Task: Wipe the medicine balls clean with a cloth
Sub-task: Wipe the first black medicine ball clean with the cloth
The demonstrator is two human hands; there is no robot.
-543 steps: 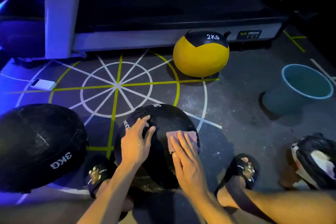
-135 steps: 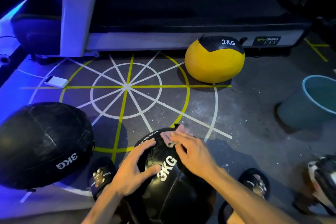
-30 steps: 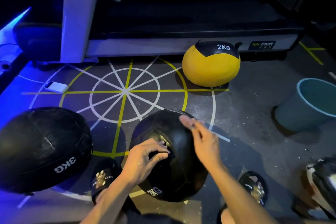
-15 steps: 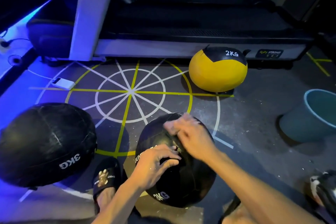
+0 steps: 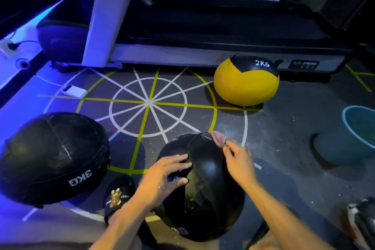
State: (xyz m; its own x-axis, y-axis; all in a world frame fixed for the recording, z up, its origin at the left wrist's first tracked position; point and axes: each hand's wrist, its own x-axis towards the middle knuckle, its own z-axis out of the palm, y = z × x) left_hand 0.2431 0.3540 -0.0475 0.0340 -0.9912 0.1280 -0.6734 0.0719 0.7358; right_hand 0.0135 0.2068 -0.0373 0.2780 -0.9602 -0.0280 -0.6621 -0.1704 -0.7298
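A black medicine ball [image 5: 205, 184] sits on the floor just in front of me. My left hand [image 5: 162, 176] rests on its left side with fingers spread. At the ball's upper right, my right hand [image 5: 237, 160] pinches a small pink cloth [image 5: 217, 137] against the surface. A second black ball marked 3KG [image 5: 52, 156] lies to the left. Farther back on the right, a yellow and black 2KG ball [image 5: 246, 83] rests by the treadmill.
A treadmill [image 5: 213, 32] runs across the back. A teal bucket [image 5: 357, 134] stands at the right edge. A white power bank [image 5: 75, 91] with a cable lies on the floor markings at left. My sandalled foot [image 5: 117, 197] is beside the ball.
My right hand has swept the cloth from the ball's top centre to its upper right. My left hand shifted slightly on the left side of the ball.
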